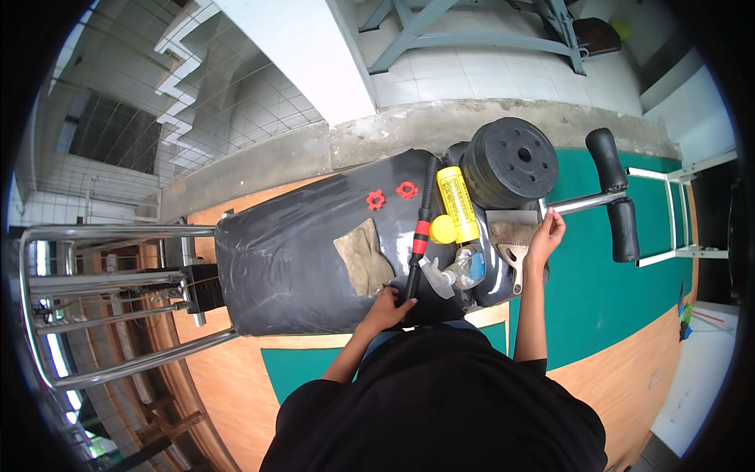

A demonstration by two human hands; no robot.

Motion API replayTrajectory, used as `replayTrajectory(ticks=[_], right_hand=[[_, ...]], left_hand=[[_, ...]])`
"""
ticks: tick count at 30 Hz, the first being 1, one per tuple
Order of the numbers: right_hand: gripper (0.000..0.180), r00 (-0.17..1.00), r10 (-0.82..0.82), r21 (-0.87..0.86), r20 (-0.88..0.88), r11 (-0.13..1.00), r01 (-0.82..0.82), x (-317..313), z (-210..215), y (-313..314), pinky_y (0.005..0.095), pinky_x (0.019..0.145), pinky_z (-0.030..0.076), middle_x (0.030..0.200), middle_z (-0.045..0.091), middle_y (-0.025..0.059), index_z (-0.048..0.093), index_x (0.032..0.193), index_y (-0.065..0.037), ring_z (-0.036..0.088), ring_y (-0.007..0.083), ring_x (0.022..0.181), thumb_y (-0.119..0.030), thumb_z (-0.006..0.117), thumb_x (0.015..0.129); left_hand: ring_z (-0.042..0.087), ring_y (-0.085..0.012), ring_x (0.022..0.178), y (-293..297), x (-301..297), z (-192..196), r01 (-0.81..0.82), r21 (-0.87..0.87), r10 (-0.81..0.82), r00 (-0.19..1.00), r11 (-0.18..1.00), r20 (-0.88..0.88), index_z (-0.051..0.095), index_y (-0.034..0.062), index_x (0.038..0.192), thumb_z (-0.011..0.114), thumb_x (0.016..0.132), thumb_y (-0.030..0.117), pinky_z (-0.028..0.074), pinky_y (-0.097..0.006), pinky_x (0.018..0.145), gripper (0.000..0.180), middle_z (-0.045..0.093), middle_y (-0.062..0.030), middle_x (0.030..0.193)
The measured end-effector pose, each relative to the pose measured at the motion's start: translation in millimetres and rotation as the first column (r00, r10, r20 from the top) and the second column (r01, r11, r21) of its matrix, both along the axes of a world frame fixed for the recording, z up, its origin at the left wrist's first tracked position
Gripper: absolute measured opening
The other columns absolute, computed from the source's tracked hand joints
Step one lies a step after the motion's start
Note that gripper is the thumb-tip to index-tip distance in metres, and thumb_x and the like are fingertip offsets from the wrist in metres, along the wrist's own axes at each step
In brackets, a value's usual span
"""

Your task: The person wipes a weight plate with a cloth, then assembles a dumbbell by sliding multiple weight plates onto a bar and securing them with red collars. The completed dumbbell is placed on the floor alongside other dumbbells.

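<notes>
Padded bench (275, 259); yellow canister (458, 203), dark-printed; left hand (383, 312) around black rod (423, 225); right hand (545, 239): grip unclear.

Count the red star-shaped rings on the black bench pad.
2. The left red ring lies beyond the tan cloth; the right red ring lies nearer the black bar. Others could be hidden under the cloth.

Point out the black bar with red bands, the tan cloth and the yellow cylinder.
Black bar with red bands (422, 228): head view, on its banded middle.
Tan cloth (365, 258): head view, middle of its upper surface.
Yellow cylinder (458, 204): head view, middle of its side.
</notes>
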State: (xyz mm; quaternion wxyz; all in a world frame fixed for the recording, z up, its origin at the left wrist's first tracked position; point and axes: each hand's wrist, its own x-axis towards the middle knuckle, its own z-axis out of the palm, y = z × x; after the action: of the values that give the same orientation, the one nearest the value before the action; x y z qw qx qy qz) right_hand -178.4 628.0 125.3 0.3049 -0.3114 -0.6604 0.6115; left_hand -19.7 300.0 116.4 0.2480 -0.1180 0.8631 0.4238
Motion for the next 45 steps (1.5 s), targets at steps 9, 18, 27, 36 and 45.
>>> replayTrajectory(ticks=[9, 18, 27, 36, 45], right_hand=[[0.025, 0.984, 0.175, -0.003, 0.035, 0.985, -0.175, 17, 4, 1, 0.0261, 0.08, 0.041, 0.092, 0.057, 0.0043, 0.056, 0.099, -0.001, 0.051, 0.0123, 0.085, -0.023, 0.063, 0.089], [0.022, 0.972, 0.227, -0.005, 0.067, 0.974, -0.227, 42, 2, -18, 0.026, 0.078, 0.042, 0.09, 0.058, 0.0038, 0.057, 0.097, -0.002, 0.052, 0.0116, 0.084, -0.022, 0.064, 0.088], [0.02, 0.757, 0.634, 0.529, -0.158, 0.702, -0.477, 70, 119, -156, 0.0297, 0.076, 0.042, 0.1, 0.053, 0.013, 0.051, 0.1, -0.001, 0.052, 0.02, 0.089, 0.0, 0.061, 0.083], [0.068, 0.069, -0.203, 0.11, 0.977, 0.196, -0.974, 92, 83, -103, 0.055, 0.097, 0.037, 0.138, 0.042, 0.0162, 0.031, 0.14, -0.014, 0.046, 0.0336, 0.123, -0.001, 0.058, 0.079], [0.058, 0.42, 0.646, 0.499, 0.638, 0.068, -0.864, 95, 22, -127, 0.0428, 0.098, 0.04, 0.108, 0.064, 0.0138, 0.057, 0.119, -0.01, 0.055, 0.0347, 0.109, -0.031, 0.079, 0.07]], left_hand=[[0.063, -0.0417, 0.08, 38, -28, -8, 0.037, -0.272, -0.059, 0.996, 0.961, -0.071, 0.052, -0.002, 0.094, 0.063, 0.082, 0.037, 0.051, -0.047, 0.071, 0.043, 0.063, -0.0249, 0.083], [0.058, -0.0481, 0.076, 14, -3, 25, -0.125, -0.013, 0.119, 0.965, 0.992, -0.233, 0.046, -0.0038, 0.09, 0.055, 0.09, 0.022, 0.044, -0.051, 0.064, 0.027, 0.058, -0.0306, 0.075], [0.052, -0.0234, 0.054, -60, 45, 61, -0.371, 0.189, 0.416, 0.829, 0.909, -0.373, 0.052, 0.0003, 0.094, 0.06, 0.089, 0.02, 0.042, -0.036, 0.054, 0.022, 0.053, -0.0139, 0.062], [0.038, -0.0052, 0.037, -197, 116, 48, -0.625, 0.466, 0.742, 0.662, 0.626, -0.108, 0.049, 0.0091, 0.089, 0.052, 0.095, 0.025, 0.029, -0.022, 0.031, 0.018, 0.042, 0.0028, 0.054], [0.04, -0.0068, 0.038, -254, 127, 44, -0.601, 0.612, 0.739, 0.673, 0.514, 0.041, 0.049, 0.007, 0.094, 0.048, 0.096, 0.034, 0.033, -0.023, 0.032, 0.027, 0.044, 0.0004, 0.059]])
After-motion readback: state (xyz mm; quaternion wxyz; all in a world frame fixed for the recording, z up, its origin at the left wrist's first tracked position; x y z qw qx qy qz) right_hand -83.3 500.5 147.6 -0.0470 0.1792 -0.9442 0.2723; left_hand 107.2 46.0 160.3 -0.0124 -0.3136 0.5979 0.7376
